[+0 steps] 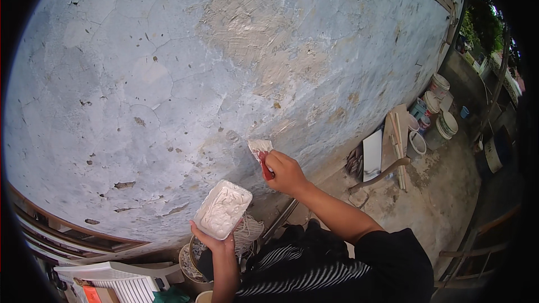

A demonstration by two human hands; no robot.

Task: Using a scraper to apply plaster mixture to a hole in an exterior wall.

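Note:
My right hand [285, 173] is closed round the red handle of a putty knife [260, 147]. Pale paste coats its wide blade, which is at the cracked light-blue wall [168, 78]; whether it touches cannot be told. In my left hand [215, 240] rests a small white rectangular tub [204, 220], tilted, with whitish putty [225, 207] inside. The fingers grip its lower end. Above the knife, a large beige patch of spread filler [247, 28] covers part of the wall, and several chips and cracks mark the paint to the left.
Several paint buckets [447, 125] stand along the wall's foot at the right, beside leaning boards [372, 154] and wooden sticks [400, 151]. A bundle of cord [247, 234] lies below the tub. At the lower left are a white plastic chair [126, 278] and a wooden window frame [73, 230].

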